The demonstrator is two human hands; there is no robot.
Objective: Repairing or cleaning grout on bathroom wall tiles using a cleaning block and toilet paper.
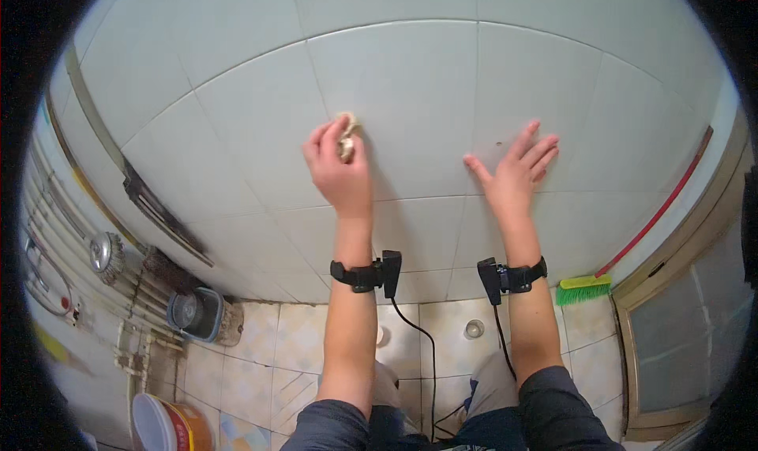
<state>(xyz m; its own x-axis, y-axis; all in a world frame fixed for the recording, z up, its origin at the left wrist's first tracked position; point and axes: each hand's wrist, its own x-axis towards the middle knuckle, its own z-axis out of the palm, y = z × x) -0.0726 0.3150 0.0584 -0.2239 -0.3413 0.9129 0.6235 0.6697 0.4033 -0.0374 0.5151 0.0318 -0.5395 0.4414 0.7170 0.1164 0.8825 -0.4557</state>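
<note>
While your left hand (339,171) pinches a crumpled beige wad (346,148) at the tiled wall (410,96), near the lower left corner of one tile, a slack grip could drop it to the floor (296,336); your right hand (512,179) is empty, fingers spread apart (whether it touches, I cannot tell), so leaning on it could make it slip; the dangling cable (433,372) could snag if your left arm swings wide.

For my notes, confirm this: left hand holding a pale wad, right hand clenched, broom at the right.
Not clenched: the head view shows the right hand spread open. The left hand does hold a pale wad; the broom is at the right.
</note>
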